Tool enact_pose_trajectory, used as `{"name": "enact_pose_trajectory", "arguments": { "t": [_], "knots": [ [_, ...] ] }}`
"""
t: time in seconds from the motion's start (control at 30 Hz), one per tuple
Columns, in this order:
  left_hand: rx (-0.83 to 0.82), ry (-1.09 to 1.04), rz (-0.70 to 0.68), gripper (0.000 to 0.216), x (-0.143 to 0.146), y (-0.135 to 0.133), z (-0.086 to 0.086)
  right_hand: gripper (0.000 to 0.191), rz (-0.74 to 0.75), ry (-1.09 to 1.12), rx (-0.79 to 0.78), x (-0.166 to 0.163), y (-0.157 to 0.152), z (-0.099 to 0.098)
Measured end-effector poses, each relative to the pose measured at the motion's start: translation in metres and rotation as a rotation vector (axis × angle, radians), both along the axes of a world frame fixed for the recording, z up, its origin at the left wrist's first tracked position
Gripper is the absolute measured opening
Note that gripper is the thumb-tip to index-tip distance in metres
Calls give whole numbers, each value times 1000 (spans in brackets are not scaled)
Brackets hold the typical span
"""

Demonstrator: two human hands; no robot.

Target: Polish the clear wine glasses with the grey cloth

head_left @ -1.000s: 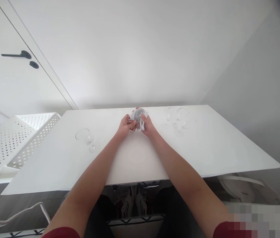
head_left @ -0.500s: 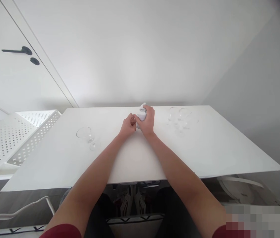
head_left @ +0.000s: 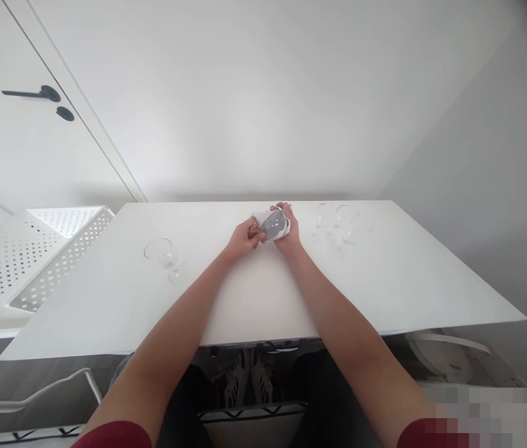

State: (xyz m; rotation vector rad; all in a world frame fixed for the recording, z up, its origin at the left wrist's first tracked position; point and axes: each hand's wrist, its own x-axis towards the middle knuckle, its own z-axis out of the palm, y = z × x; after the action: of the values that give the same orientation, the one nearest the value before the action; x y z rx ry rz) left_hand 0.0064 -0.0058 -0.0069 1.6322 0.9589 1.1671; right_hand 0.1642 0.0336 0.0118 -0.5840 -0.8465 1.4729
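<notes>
A clear glass (head_left: pixel 273 225), apparently stemmed, lies on its side between my hands above the middle of the white table (head_left: pixel 263 292). My left hand (head_left: pixel 244 239) has its fingers closed at the glass's left end, where the stem is hidden. On the other side, my right hand (head_left: pixel 290 230) is wrapped round the bowl with a white cloth (head_left: pixel 286 231) between palm and glass. Another stemmed glass (head_left: pixel 168 262) stands by itself on the left of the table. Several clear glasses (head_left: pixel 338 218) are grouped to the right of my right hand, their outlines faint.
A white wall (head_left: pixel 244 93) rises behind the table's far edge. To the left are a perforated white metal shelf (head_left: pixel 2 261) and a door with a black handle (head_left: pixel 32 94). A round-backed pale object (head_left: pixel 445 354) sits under the right side of the table.
The glass has turned so that its bowl now shows between my hands. My right hand and the cloth have shifted slightly right and opened around the bowl; my left hand has moved little.
</notes>
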Motion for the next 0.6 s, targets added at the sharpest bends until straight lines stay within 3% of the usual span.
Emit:
{"name": "enact_pose_trajectory", "arguments": {
  "t": [0.13, 0.33, 0.47, 0.53, 0.6],
  "knots": [
    [-55, -161, 51, 38, 2, 2, 2, 60, 147, 7, 58, -17, -14, 3],
    [-80, -214, 275, 37, 1, 8, -7, 55, -60, -184, 67, -40, -19, -5],
    [-72, -326, 168, 44, -3, 8, -3, 48, -23, -215, -24, -40, -10, -13],
    [-111, -461, 97, 50, -6, 8, 3, 50, 46, -204, -50, -36, -6, -15],
    [-152, -578, 109, 49, -8, 8, 8, 54, 177, -210, -72, -33, -6, -16]
  ]
}}
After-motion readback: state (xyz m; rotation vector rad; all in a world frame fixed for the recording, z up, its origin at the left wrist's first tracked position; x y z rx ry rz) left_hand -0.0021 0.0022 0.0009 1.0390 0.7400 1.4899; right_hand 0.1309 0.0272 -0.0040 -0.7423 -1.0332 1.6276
